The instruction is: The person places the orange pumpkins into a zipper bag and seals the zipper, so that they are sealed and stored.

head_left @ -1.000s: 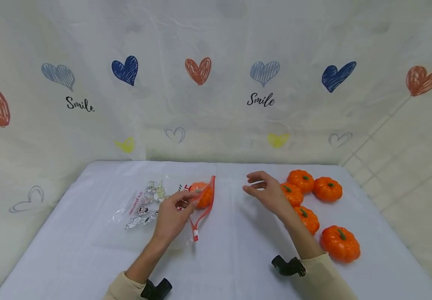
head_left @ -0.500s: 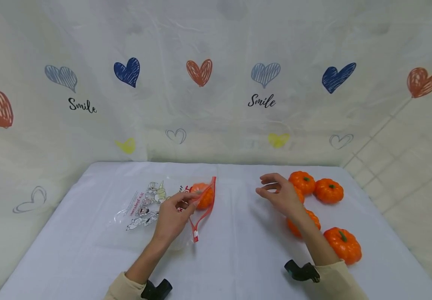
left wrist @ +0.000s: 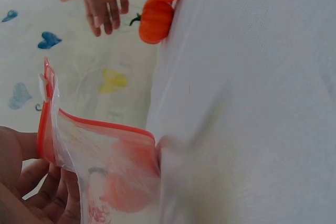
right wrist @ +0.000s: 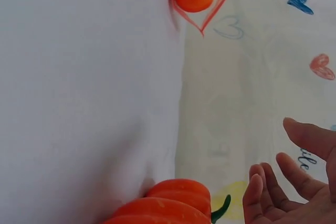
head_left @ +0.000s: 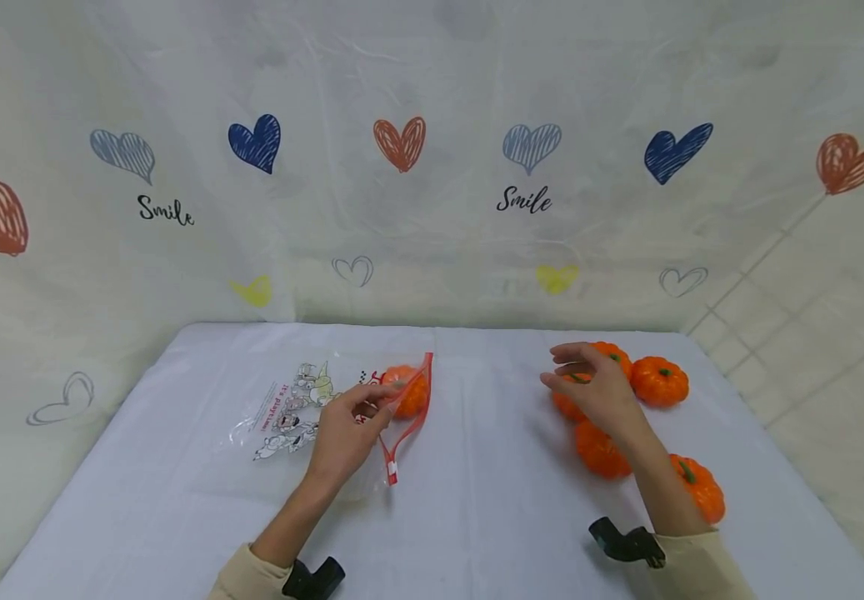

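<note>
A clear zip bag with a red zipper edge and printed cartoon figures lies on the left of the table. My left hand pinches its upper rim between thumb and fingers, and the mouth gapes to the right. Inside, near the mouth, sits an orange pumpkin; the left wrist view shows this pumpkin through the plastic. My right hand hovers with nothing in it, fingers parted, over a pumpkin of the group at right. In the right wrist view the right hand is above the pumpkins.
More pumpkins surround the right hand: one at the back right, a nearer pumpkin, and another partly behind the forearm. The white-covered table meets a heart-printed curtain at the back.
My right hand has moved right, away from the bag, and is now over the pumpkins. The left hand and the bag have stayed in place.
</note>
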`<action>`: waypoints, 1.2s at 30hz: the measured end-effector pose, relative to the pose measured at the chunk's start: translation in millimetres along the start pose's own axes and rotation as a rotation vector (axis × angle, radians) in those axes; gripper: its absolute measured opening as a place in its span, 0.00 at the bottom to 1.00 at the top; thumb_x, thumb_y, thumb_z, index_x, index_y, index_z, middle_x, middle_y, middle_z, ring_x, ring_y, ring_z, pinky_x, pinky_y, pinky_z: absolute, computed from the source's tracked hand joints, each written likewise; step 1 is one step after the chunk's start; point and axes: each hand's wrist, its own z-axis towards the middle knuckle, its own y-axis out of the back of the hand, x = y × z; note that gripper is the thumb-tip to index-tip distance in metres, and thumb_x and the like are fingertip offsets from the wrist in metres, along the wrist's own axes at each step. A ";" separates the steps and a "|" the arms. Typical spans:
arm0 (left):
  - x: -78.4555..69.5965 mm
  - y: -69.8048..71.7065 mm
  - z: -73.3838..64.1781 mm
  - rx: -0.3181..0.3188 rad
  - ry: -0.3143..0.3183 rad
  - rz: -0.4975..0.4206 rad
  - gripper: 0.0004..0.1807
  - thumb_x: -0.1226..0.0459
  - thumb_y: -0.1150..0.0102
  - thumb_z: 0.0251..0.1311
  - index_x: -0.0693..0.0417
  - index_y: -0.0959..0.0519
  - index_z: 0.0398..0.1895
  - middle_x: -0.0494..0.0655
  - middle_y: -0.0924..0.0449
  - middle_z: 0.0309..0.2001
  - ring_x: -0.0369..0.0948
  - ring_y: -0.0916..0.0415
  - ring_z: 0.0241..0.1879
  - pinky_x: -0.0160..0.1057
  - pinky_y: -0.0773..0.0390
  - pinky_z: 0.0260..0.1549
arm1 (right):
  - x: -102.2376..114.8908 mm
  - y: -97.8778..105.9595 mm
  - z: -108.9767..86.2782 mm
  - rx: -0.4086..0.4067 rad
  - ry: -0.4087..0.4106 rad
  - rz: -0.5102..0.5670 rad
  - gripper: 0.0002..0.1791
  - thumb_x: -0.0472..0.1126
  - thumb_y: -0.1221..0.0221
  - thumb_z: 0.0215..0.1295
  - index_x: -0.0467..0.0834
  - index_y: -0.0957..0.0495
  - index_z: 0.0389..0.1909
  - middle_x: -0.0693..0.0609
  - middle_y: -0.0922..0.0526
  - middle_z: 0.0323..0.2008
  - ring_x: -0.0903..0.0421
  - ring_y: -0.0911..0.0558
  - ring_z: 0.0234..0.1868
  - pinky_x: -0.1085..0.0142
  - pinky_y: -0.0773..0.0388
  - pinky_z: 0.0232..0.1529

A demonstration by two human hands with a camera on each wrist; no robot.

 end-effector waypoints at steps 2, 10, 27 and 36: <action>0.0 0.0 0.0 -0.001 -0.001 0.003 0.12 0.63 0.32 0.66 0.42 0.11 0.51 0.46 0.16 0.42 0.43 0.22 0.42 0.26 0.20 0.37 | -2.4 6.4 -0.7 -0.003 -0.001 -0.007 0.34 0.63 0.34 0.67 0.50 0.26 0.67 0.47 0.21 0.64 0.47 0.20 0.63 0.68 0.23 0.54; -0.8 -0.9 -0.3 0.001 -0.005 0.021 0.12 0.63 0.32 0.65 0.42 0.11 0.50 0.45 0.16 0.41 0.42 0.22 0.42 0.27 0.20 0.37 | -15.4 22.5 -0.6 0.024 -0.016 0.020 0.36 0.58 0.33 0.68 0.46 0.29 0.70 0.41 0.23 0.67 0.43 0.24 0.67 0.79 0.25 0.48; -0.9 1.8 -1.2 0.001 -0.001 0.005 0.13 0.64 0.32 0.65 0.42 0.11 0.51 0.46 0.16 0.42 0.43 0.22 0.42 0.27 0.20 0.37 | -40.1 34.9 5.9 0.042 -0.120 -0.030 0.45 0.64 0.35 0.67 0.40 0.35 0.75 0.34 0.28 0.71 0.35 0.30 0.72 0.37 0.29 0.68; -1.5 0.9 -1.4 0.005 0.001 0.008 0.12 0.64 0.32 0.65 0.43 0.11 0.51 0.46 0.16 0.41 0.42 0.22 0.42 0.26 0.20 0.37 | -49.3 35.1 7.7 0.074 -0.145 -0.063 0.44 0.59 0.34 0.68 0.38 0.35 0.75 0.32 0.29 0.71 0.34 0.30 0.69 0.39 0.27 0.67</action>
